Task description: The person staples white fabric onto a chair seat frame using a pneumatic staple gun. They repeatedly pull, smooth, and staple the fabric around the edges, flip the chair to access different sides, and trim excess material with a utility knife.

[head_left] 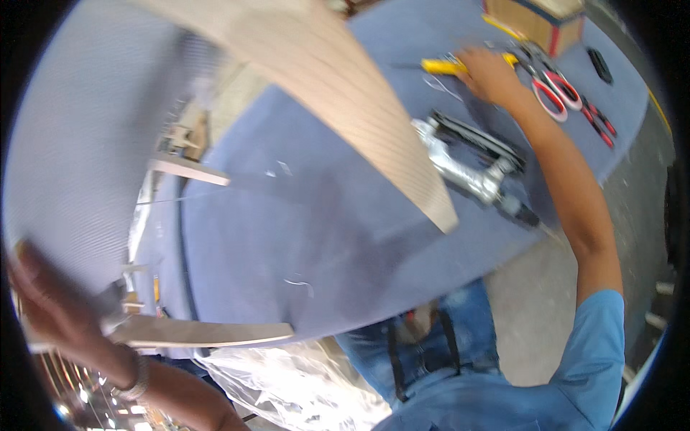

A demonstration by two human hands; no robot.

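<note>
At the left, my left hand (61,309) is closed against the edge of a tilted chair with a grey mesh-like fabric panel (79,144); motion blurs its fingers. Pale wooden legs stick out from the chair: a broad leg (345,100) crosses the upper middle, and a lower leg (208,332) lies near my left wrist. My right hand (489,72) is at the far right of the table, its fingers closed over a yellow-handled tool (442,67) with a thin dark shaft. Yellow shows on both sides of that hand.
Nearer than my right hand, a silver air stapler (467,169) lies on the blue-grey cloth-covered table (309,237). Red-handled scissors (553,97), red-and-black pliers (600,123), a black object (599,65) and a box (539,25) are at the far right. Clear plastic sheeting (295,388) hangs below the near edge.
</note>
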